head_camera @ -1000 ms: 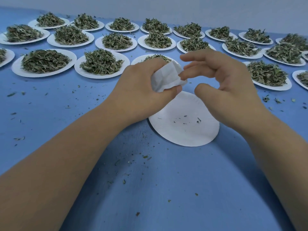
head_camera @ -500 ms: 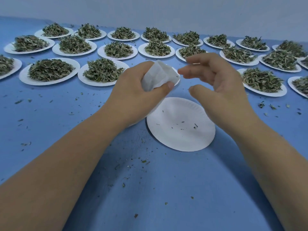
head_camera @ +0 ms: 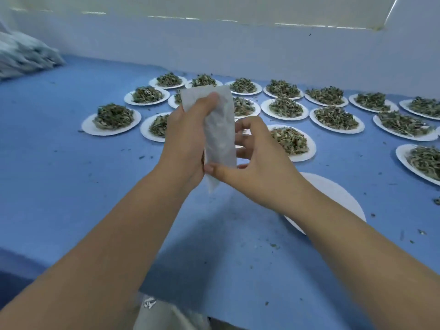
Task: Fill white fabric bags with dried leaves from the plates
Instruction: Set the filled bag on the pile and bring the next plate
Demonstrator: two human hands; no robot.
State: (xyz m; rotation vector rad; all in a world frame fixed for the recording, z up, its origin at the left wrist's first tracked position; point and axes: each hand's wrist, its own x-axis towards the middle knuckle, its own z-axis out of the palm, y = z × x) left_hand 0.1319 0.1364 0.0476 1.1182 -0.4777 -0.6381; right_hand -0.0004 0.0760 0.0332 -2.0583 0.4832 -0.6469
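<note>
Raised upright now, the white fabric bag (head_camera: 219, 129) sits between the hands: left hand (head_camera: 185, 144) clamped round its side, right hand (head_camera: 259, 167) pinching its lower edge. Probably soft, light and floppy; best held by its edges.

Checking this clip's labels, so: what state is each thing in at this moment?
white fabric bag: upright, held in the air, contents hidden.
left hand: grips the bag's upper half.
right hand: pinches the bag's lower end.
near plate: empty.
other plates: heaped with dried leaves.
table: strewn with leaf crumbs.
</note>
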